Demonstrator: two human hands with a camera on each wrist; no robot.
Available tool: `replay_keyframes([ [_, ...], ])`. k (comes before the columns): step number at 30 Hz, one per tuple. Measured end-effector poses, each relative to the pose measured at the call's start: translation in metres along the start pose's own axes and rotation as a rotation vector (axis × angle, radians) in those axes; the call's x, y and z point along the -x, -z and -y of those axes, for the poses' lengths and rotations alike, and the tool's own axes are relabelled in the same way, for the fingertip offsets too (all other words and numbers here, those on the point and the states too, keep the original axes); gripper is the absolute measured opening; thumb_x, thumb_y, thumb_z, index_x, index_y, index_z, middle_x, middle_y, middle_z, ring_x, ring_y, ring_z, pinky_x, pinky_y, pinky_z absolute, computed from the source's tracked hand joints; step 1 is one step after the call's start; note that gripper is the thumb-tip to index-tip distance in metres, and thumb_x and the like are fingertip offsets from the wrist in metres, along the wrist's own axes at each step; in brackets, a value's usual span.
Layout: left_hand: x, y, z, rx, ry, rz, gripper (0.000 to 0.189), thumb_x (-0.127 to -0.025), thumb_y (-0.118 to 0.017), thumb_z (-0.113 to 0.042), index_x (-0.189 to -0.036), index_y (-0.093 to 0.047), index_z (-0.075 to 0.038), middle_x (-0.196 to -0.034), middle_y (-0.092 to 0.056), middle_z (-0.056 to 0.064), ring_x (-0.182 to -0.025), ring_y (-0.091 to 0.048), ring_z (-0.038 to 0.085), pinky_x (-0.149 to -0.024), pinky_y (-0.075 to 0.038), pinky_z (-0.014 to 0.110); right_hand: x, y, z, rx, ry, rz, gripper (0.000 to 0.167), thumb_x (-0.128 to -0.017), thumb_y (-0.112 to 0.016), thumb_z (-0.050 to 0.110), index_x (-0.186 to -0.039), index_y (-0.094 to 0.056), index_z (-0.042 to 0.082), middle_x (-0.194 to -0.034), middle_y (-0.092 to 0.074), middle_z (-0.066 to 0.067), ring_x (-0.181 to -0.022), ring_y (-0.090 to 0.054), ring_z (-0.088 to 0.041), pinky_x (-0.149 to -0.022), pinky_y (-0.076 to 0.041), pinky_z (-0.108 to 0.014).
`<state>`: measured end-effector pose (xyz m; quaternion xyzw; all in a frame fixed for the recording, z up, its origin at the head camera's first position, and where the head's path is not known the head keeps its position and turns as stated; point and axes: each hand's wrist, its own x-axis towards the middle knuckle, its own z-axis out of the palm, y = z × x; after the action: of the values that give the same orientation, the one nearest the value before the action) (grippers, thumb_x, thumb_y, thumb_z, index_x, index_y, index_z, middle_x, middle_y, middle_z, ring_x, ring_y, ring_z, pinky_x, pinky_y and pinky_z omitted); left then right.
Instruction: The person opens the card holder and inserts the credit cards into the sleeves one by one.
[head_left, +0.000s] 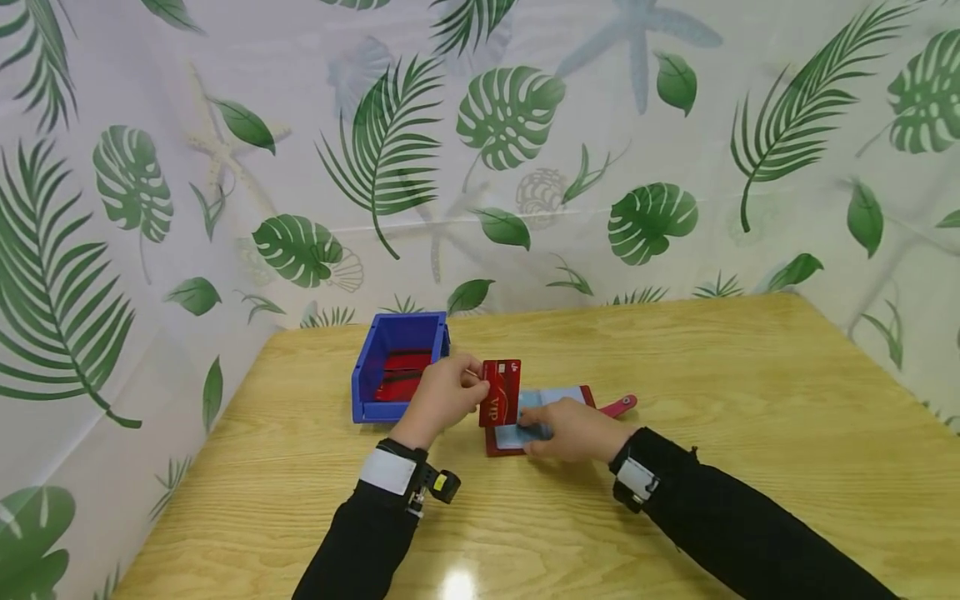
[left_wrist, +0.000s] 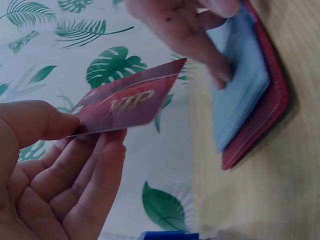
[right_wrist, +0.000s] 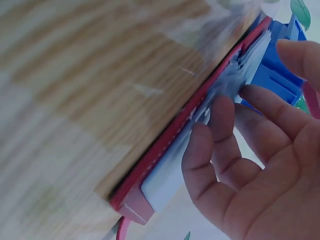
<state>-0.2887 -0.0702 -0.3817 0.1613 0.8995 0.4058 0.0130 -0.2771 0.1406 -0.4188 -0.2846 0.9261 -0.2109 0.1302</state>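
My left hand [head_left: 444, 393] pinches a red card [head_left: 499, 393] with gold VIP lettering between thumb and fingers. In the left wrist view the card [left_wrist: 135, 102] is tilted, held by one short end. Below and to the right of it, an opened red card holder [head_left: 589, 393] with clear plastic sleeves [left_wrist: 245, 85] lies on the table. My right hand [head_left: 577, 429] reaches over the holder, its fingertips on the sleeves. From the right wrist, the fingers [right_wrist: 197, 165] look bent against the sleeves, and the thumb [right_wrist: 300, 57] stands apart from them.
A blue bin [head_left: 363, 375] with red items [head_left: 401, 383] inside stands left of the holder, close behind my left hand. From the holder's right side a pink strap [head_left: 619, 406] sticks out. Beyond the wooden table [head_left: 750, 400] hangs a leaf-patterned cloth [head_left: 525, 250].
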Motion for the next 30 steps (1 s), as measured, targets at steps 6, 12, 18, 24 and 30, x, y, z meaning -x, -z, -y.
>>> replay_keyframes([
  [6, -0.001, -0.016, 0.01, 0.094, -0.002, 0.122, 0.011, -0.095, -0.061, -0.005, -0.104, -0.059, 0.001, -0.092, -0.071, 0.014, -0.073, -0.07, 0.022, -0.068, -0.057, 0.033, 0.0, 0.002, -0.002, -0.047, -0.001, -0.019, 0.041, -0.091, -0.068, 0.035, -0.118, -0.067, 0.004, -0.099, -0.069, -0.003, -0.083, -0.057, -0.012, -0.08, -0.049, -0.037],
  [12, -0.002, -0.024, 0.017, 0.182, 0.033, 0.175, 0.007, -0.094, -0.061, -0.002, -0.098, -0.057, 0.001, -0.083, -0.069, 0.012, -0.069, -0.068, 0.02, -0.068, -0.057, 0.036, -0.004, -0.002, -0.008, -0.187, -0.082, -0.053, 0.03, -0.096, -0.062, 0.031, -0.108, -0.068, 0.004, -0.083, -0.065, 0.0, -0.066, -0.051, -0.012, -0.062, -0.04, -0.028],
  [18, -0.004, -0.036, 0.027, 0.228, 0.085, 0.172, 0.012, -0.093, -0.063, -0.001, -0.086, -0.052, 0.0, -0.08, -0.07, 0.014, -0.065, -0.067, 0.018, -0.061, -0.057, 0.034, -0.009, -0.004, -0.005, -0.231, -0.131, -0.095, 0.031, -0.098, -0.058, 0.029, -0.114, -0.069, 0.005, -0.092, -0.07, -0.002, -0.072, -0.057, -0.012, -0.067, -0.045, -0.03],
  [24, -0.006, -0.044, 0.03, 0.178, 0.095, 0.161, 0.013, -0.094, -0.063, -0.008, -0.085, -0.055, -0.003, -0.078, -0.07, 0.008, -0.068, -0.063, 0.013, -0.06, -0.054, 0.028, -0.013, -0.004, -0.005, -0.256, -0.197, -0.127, 0.03, -0.098, -0.059, 0.025, -0.117, -0.067, 0.003, -0.094, -0.071, -0.005, -0.08, -0.06, -0.015, -0.076, -0.049, -0.035],
  [30, -0.007, -0.047, 0.03, -0.073, 0.039, 0.114, 0.018, -0.089, -0.072, -0.025, -0.096, -0.064, -0.01, -0.083, -0.065, 0.001, -0.072, -0.056, 0.012, -0.062, -0.045, 0.028, -0.014, -0.002, -0.004, -0.351, -0.253, -0.125, 0.032, -0.099, -0.057, 0.02, -0.124, -0.064, 0.002, -0.099, -0.07, -0.008, -0.084, -0.061, -0.017, -0.077, -0.049, -0.037],
])
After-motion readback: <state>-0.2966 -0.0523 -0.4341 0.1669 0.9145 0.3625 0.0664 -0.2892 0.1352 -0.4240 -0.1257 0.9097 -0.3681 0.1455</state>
